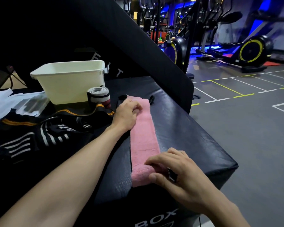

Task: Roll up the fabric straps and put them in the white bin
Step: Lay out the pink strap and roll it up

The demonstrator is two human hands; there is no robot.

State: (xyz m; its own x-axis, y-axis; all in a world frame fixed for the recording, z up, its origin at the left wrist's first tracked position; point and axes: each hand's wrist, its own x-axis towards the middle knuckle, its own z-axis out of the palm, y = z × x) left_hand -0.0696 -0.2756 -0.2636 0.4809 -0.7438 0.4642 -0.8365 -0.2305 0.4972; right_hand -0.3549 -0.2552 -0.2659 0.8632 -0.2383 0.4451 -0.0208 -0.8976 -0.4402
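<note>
A pink fabric strap (143, 136) lies flat and stretched out along the top of a black padded box (187, 133). My left hand (126, 114) presses on its far end, fingers curled down onto the cloth. My right hand (174, 172) pinches the near end between thumb and fingers, beside a small black tab. A rolled grey-and-maroon strap (98, 96) stands upright beside the white bin (69, 81), which sits at the back left. Several black straps with white and orange stripes (44, 128) lie in a loose heap on the left.
White and clear packaging (11, 104) lies at the far left. A large black pad (138, 38) leans over the box behind the bin. The box's right edge drops to the gym floor, with exercise bikes (251, 51) beyond.
</note>
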